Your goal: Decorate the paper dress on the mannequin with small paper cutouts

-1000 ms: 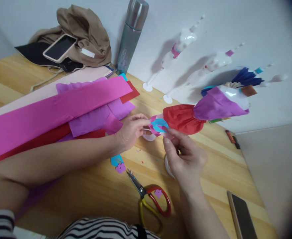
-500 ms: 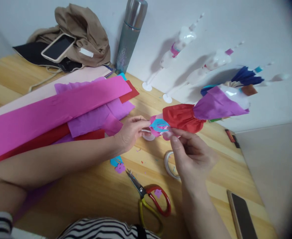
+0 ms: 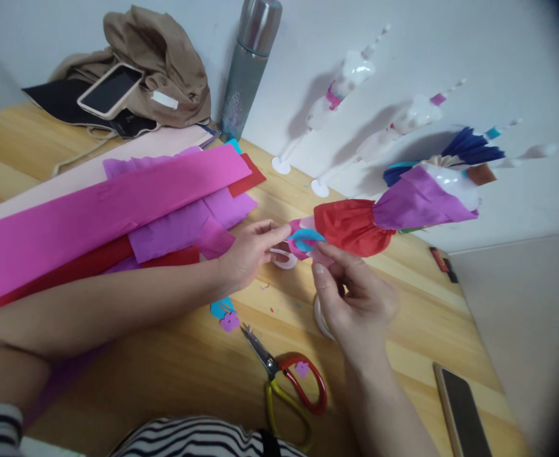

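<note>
My left hand (image 3: 255,251) pinches the left edge of a layered pink and blue paper piece (image 3: 302,240), thumb on top. From the right, my right hand (image 3: 355,285) presses thumb and forefinger together near the blue paper's right edge; the fingertips hide exactly what they pinch. This piece lies at the lower end of a paper-dressed stick figure with a gathered red paper skirt (image 3: 348,225) and a purple paper wrap (image 3: 422,200) around a shiny white ball. Part of a round white base (image 3: 285,260) shows under my left fingers.
Open scissors (image 3: 272,368) lie in front, beside small purple paper flowers (image 3: 230,321). A tape roll (image 3: 322,317) is partly behind my right hand. Folded crepe paper (image 3: 117,209) covers the left. Behind stand a thermos (image 3: 248,76) and white stick figures (image 3: 336,95). A phone (image 3: 462,412) rests at right.
My right hand has moved slightly left and over the blue paper, whose slits are now less visible. My left hand stays at the edge.
</note>
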The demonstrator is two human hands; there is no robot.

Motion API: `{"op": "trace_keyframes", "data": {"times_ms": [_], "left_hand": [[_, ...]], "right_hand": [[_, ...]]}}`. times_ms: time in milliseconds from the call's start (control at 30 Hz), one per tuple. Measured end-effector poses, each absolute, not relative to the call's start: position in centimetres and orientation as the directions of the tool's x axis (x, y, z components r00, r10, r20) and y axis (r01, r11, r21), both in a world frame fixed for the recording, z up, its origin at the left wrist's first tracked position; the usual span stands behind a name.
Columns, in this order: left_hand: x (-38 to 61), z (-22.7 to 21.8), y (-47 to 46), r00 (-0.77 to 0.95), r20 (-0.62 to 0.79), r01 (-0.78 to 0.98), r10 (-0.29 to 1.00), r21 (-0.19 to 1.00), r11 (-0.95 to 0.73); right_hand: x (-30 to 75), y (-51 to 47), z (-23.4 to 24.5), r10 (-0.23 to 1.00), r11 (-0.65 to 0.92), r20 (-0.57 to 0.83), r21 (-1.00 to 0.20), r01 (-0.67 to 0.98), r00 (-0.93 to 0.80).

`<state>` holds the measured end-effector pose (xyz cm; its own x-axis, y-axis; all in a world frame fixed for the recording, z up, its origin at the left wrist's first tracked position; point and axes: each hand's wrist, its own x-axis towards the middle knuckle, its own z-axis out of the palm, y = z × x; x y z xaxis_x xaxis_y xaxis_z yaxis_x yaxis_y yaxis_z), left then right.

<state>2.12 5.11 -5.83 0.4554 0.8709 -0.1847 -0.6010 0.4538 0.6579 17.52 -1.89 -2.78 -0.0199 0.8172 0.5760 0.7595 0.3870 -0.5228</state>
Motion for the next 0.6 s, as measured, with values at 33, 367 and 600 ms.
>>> {"op": "trace_keyframes", "data": {"times_ms": [33, 367, 600], "left_hand": [[2.1, -5.9, 5.1, 0.452, -0.182, -0.598, 0.873, 0.664, 0.448], [2.3, -5.8, 5.8, 0.543, -0.216, -0.57, 0.811, 0.615, 0.545], [1.8, -6.2, 6.3, 0.632, -0.15, -0.509, 0.76, 0.659, 0.554]], "right_hand": [[17.5, -1.8, -2.9, 0.823, 0.383, 0.568, -0.515, 0.767, -0.029], [17.5, -1.9, -2.7, 0.837, 0.375, 0.546, -0.53, 0.76, -0.032], [17.6, -1.9, -2.3, 0.829, 0.407, 0.554, -0.497, 0.767, -0.08]]}}
